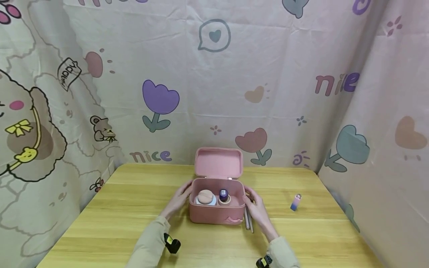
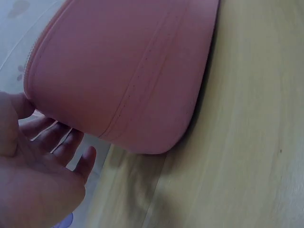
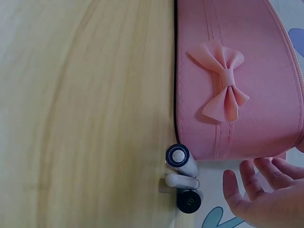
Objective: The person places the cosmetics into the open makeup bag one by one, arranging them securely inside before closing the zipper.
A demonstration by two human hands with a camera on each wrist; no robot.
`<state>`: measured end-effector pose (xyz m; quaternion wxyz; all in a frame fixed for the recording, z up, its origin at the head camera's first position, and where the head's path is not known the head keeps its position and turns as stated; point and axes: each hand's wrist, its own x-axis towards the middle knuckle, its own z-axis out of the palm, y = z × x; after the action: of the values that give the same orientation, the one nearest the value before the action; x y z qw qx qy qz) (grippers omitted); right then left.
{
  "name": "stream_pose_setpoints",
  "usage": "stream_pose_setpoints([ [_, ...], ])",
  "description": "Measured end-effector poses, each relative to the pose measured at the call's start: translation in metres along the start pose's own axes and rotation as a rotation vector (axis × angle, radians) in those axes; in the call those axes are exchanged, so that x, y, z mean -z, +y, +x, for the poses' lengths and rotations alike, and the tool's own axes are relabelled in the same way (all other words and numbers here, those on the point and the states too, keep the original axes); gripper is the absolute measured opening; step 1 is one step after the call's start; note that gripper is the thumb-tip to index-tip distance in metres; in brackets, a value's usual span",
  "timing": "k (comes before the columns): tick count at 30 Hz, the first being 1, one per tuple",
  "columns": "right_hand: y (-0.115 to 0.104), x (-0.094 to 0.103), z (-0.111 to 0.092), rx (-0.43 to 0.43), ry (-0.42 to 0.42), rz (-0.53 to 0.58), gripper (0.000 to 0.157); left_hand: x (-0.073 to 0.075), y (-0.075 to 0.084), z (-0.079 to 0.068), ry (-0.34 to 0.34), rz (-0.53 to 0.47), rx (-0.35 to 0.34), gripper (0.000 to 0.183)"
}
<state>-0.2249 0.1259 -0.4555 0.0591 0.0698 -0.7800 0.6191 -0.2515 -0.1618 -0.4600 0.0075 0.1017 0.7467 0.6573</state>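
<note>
A pink cosmetic case (image 1: pixel 214 214) stands on the table with its lid (image 1: pixel 218 162) raised. Inside are a round powder puff (image 1: pixel 205 196) on a white and pale blue item, and a small jar with a dark purple cap (image 1: pixel 223 194). My left hand (image 1: pixel 181 197) touches the case's left side, fingers loosely bent in the left wrist view. Against the right side rests my right hand (image 1: pixel 257 208), its fingers spread below the case edge in the right wrist view. A pink bow (image 3: pixel 223 80) decorates the case front.
Several slender tubes (image 3: pixel 183 178) lie beside the case's right side, close to my right hand. Farther right on the wooden table (image 1: pixel 134 208) is a small pink and blue tube (image 1: pixel 295 203). A patterned curtain (image 1: pixel 214 74) hangs behind the table and along both sides.
</note>
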Motion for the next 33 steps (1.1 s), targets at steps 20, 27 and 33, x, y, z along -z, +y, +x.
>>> stream_pose_setpoints([
  [20,-0.002,0.0,0.004,-0.003,0.004,0.018,0.04,-0.005,-0.002,-0.001,0.03,-0.043,-0.038,0.046],
  [27,-0.004,0.001,0.009,0.008,-0.002,0.016,0.04,-0.006,-0.002,-0.008,0.035,-0.035,-0.052,0.044],
  [33,-0.001,0.002,0.018,-0.002,-0.019,0.011,0.039,-0.01,0.0,-0.018,0.084,-0.021,-0.068,0.045],
])
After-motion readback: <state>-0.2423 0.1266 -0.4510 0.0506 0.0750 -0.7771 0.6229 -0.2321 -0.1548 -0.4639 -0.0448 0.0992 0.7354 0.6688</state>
